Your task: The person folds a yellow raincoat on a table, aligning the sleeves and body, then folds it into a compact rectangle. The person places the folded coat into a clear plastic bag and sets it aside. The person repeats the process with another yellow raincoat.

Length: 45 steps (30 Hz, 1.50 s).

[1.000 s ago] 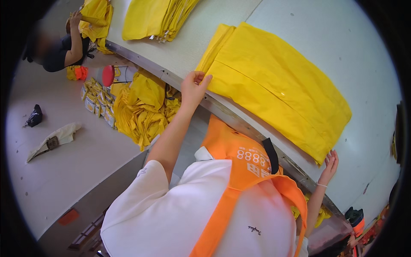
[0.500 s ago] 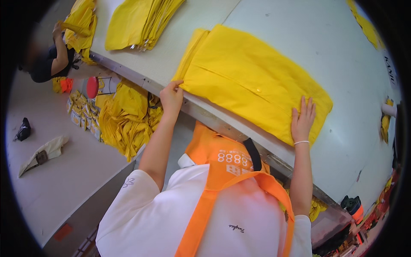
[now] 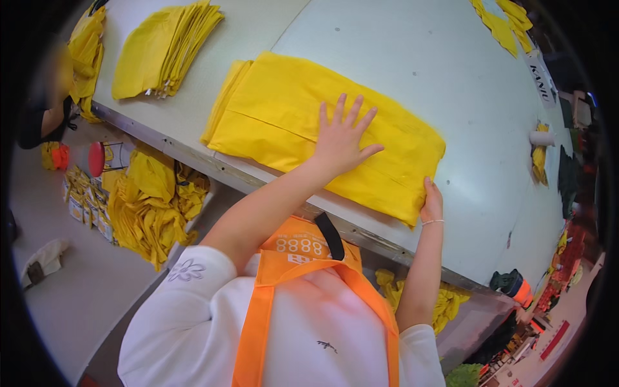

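A folded stack of yellow fabric [image 3: 271, 113] lies near the front edge of a long pale table [image 3: 412, 71]. My left hand [image 3: 342, 135] rests flat on top of the stack, fingers spread, palm down. My right hand [image 3: 431, 201] holds the stack's near right corner, fingers curled on the cloth edge; a thin bracelet is on that wrist. I wear a white shirt and an orange apron.
A second stack of folded yellow pieces [image 3: 164, 48] lies at the table's far left. Loose yellow fabric [image 3: 151, 200] is heaped on the floor left of me, more under the table. Another person [image 3: 45, 97] is at the left edge. Yellow scraps [image 3: 503, 22] lie far right.
My left hand moved from the stack's left front edge to the middle of its top. My right hand slid from the top of the stack down to its near right corner.
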Tool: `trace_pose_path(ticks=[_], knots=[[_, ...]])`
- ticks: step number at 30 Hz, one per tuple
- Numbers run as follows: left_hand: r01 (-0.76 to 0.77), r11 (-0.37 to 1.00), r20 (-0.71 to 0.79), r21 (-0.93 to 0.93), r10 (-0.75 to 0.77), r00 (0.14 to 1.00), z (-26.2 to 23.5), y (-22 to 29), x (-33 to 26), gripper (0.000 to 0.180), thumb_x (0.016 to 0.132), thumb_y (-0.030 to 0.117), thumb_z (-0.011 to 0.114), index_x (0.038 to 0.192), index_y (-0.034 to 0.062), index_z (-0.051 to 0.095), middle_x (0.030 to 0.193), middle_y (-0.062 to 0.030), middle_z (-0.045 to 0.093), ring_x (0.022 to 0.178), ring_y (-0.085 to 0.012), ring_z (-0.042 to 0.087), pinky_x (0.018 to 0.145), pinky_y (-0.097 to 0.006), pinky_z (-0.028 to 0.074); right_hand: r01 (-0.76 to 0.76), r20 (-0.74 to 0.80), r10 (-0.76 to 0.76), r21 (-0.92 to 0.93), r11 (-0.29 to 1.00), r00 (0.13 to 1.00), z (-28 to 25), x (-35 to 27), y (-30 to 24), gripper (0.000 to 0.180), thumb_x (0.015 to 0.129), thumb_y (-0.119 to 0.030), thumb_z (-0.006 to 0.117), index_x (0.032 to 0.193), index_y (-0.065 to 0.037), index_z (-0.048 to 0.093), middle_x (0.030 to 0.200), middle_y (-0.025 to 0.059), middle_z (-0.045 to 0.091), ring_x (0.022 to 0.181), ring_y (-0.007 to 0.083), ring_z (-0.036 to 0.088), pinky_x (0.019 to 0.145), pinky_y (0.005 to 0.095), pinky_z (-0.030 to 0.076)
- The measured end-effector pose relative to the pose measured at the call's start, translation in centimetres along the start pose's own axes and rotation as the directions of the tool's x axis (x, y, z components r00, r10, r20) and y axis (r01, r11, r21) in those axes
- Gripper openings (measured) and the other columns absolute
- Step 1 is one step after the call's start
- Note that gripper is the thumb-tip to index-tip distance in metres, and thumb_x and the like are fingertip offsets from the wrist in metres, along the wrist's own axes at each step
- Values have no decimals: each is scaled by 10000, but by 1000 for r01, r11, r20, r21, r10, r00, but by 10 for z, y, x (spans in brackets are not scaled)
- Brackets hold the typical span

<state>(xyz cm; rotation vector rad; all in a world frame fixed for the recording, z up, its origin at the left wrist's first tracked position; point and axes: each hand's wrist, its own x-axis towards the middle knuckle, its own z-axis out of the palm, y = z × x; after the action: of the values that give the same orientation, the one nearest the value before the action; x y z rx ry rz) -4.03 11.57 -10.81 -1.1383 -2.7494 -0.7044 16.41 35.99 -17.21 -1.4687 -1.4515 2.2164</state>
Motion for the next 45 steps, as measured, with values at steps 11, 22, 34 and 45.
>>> trace_pose_path(ticks=[11,22,34,45], knots=[[166,787,148,-594,-95,984,69,-57,-29,650,903,548,416,1414,152,348,1472,-61,323,1356,-284,276,1090,-530,175,677,508,-456,-449,583,730,190,-178,-149,494,854,-30,582,1322,-21,423,1161,125,566,949,165,593,790,269,491],[615,-551,724,-565,26,689,62,-104,-108,640,920,521,410,1404,106,354,1437,-79,373,1311,-271,346,1068,-464,243,807,664,-486,-566,169,568,399,23,-45,411,854,-187,628,1214,-9,538,903,103,638,750,179,630,681,265,516],[690,-569,832,-448,15,554,28,-112,-108,630,939,491,403,1392,55,361,1398,-98,428,1262,-256,423,1045,-393,317,345,262,-224,-721,601,939,186,-26,0,546,893,-440,575,1087,70,596,1021,155,663,940,235,622,814,316,471],[729,277,500,-627,-575,648,-32,-92,-187,540,871,303,627,1273,-16,459,1157,-156,616,1075,-236,587,906,-318,441,360,322,-173,-886,293,931,170,-60,33,604,900,-422,525,1221,81,428,1080,308,580,1014,456,547,869,462,436]])
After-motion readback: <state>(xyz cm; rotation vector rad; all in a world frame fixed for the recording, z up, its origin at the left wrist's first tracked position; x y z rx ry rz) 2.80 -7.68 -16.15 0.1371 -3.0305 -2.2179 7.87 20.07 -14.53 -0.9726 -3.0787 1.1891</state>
